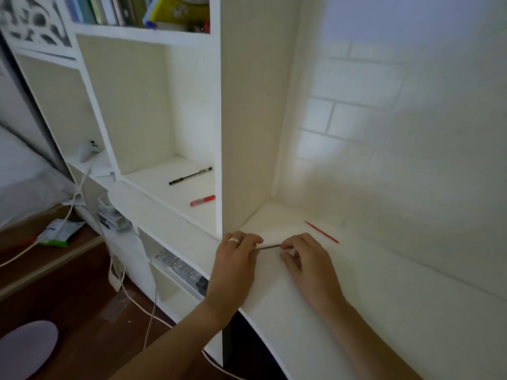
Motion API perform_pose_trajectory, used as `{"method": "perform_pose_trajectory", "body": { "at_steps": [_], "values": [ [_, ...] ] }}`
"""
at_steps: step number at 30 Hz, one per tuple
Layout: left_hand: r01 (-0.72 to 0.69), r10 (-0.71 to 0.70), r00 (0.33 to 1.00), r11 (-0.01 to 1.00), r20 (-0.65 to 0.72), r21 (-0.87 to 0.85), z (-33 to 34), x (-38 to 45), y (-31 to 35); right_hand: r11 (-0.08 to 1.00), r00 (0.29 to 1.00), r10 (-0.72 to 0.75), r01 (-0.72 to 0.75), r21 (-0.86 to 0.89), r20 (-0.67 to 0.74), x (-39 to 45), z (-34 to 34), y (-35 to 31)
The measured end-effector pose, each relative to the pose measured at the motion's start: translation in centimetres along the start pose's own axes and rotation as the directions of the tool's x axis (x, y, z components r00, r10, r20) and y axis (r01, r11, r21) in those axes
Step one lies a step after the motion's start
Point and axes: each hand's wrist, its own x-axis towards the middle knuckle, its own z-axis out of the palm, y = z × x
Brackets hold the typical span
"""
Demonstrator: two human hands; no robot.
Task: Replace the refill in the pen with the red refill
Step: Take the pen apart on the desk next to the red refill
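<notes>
Hands first: your left hand and right hand each pinch one end of the thin dark pen over the white desk, the slim red refill lying loose just beyond your right.

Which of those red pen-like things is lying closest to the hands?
The thin red refill, bare on the white desk just beyond the right hand. The thicker red capped pen lies in the shelf compartment.

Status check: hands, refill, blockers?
Both hands, left and right, pinch a thin dark refill. Red refill lies untouched beyond. Nothing in the way.
</notes>
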Motion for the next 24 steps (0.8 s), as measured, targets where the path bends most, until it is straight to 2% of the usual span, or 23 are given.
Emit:
{"method": "perform_pose_trajectory", "body": {
  "at_steps": [4, 7, 11, 14, 16, 18, 20, 22, 24],
  "values": [
    [0.006, -0.002, 1.0, 0.981, 0.019, -0.192, -0.8, -0.6, 1.1, 0.998, 0.998, -0.02, 0.017, 0.063, 0.051, -0.1, -0.5, -0.7],
    [-0.051, 0.074, 0.993, 0.969, 0.087, -0.243, -0.9, -0.6, 2.1, 0.994, 0.994, -0.04, 0.029, 0.108, 0.102, -0.1, -0.7, -0.9],
    [-0.086, 0.143, 0.972, 0.955, 0.186, -0.283, -0.1, -0.2, 3.2, 0.999, 0.992, -0.037, 0.035, 0.017, 0.124, 0.1, -0.2, -0.4],
    [-0.096, 0.117, 0.99, 0.965, 0.073, -0.242, 0.5, -0.1, 2.3, 0.997, 0.996, -0.041, 0.036, 0.07, 0.08, 0.1, -0.1, -0.3],
    [-0.01, 0.014, 1.0, 0.983, 0.02, -0.181, 0.8, 0.1, 1.3, 0.99, 0.997, -0.071, 0.065, 0.126, 0.043, 0.1, -0.2, -0.4],
    [0.081, -0.079, 0.997, 0.994, 0.028, -0.078, 1.0, 0.6, 0.7, 0.967, 0.994, -0.103, 0.093, 0.236, 0.032, 0.1, -0.5, -0.5],
    [0.077, -0.082, 0.991, 0.996, 0.104, 0.044, 1.4, 1.0, 0.5, 0.94, 0.992, -0.112, 0.087, 0.331, 0.056, 0.2, -0.8, -0.6],
    [0.059, -0.069, 0.988, 0.996, 0.138, 0.072, 1.7, 0.9, 0.4, 0.924, 0.996, -0.053, 0.022, 0.383, 0.07, 0.4, -0.9, -0.6],
    [0.097, -0.103, 0.99, 0.993, 0.094, 0.07, 1.7, 0.9, 0.3, 0.907, 0.999, 0.039, -0.049, 0.418, 0.033, 0.6, -0.9, -0.4]
  ]
}}
